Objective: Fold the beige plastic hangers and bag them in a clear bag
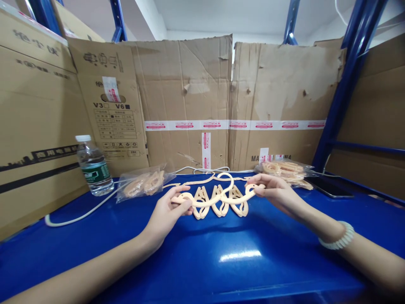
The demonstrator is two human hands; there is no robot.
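Note:
A cream plastic folding clothes hanger (205, 204) is held up level above the table, its arms spread and its hook curling upward. My left hand (164, 215) pinches its left end between thumb and fingers. At the opposite end, my right hand (276, 192) grips the tip. Three folded hangers (200, 213) lie in a row on the blue table (221, 261) just behind the held one, which partly covers them. Farther back lies another hanger (190, 183) with its arms spread, partly hidden by the held hanger and my hands.
Bags of folded hangers lie at left (145, 184) and right (284, 169). A water bottle (94, 166) stands at left; a phone (329, 187) lies at right. A white cable (79, 217) crosses the table's left side. Cardboard (186, 93) walls the back and sides, beside blue posts (341, 88).

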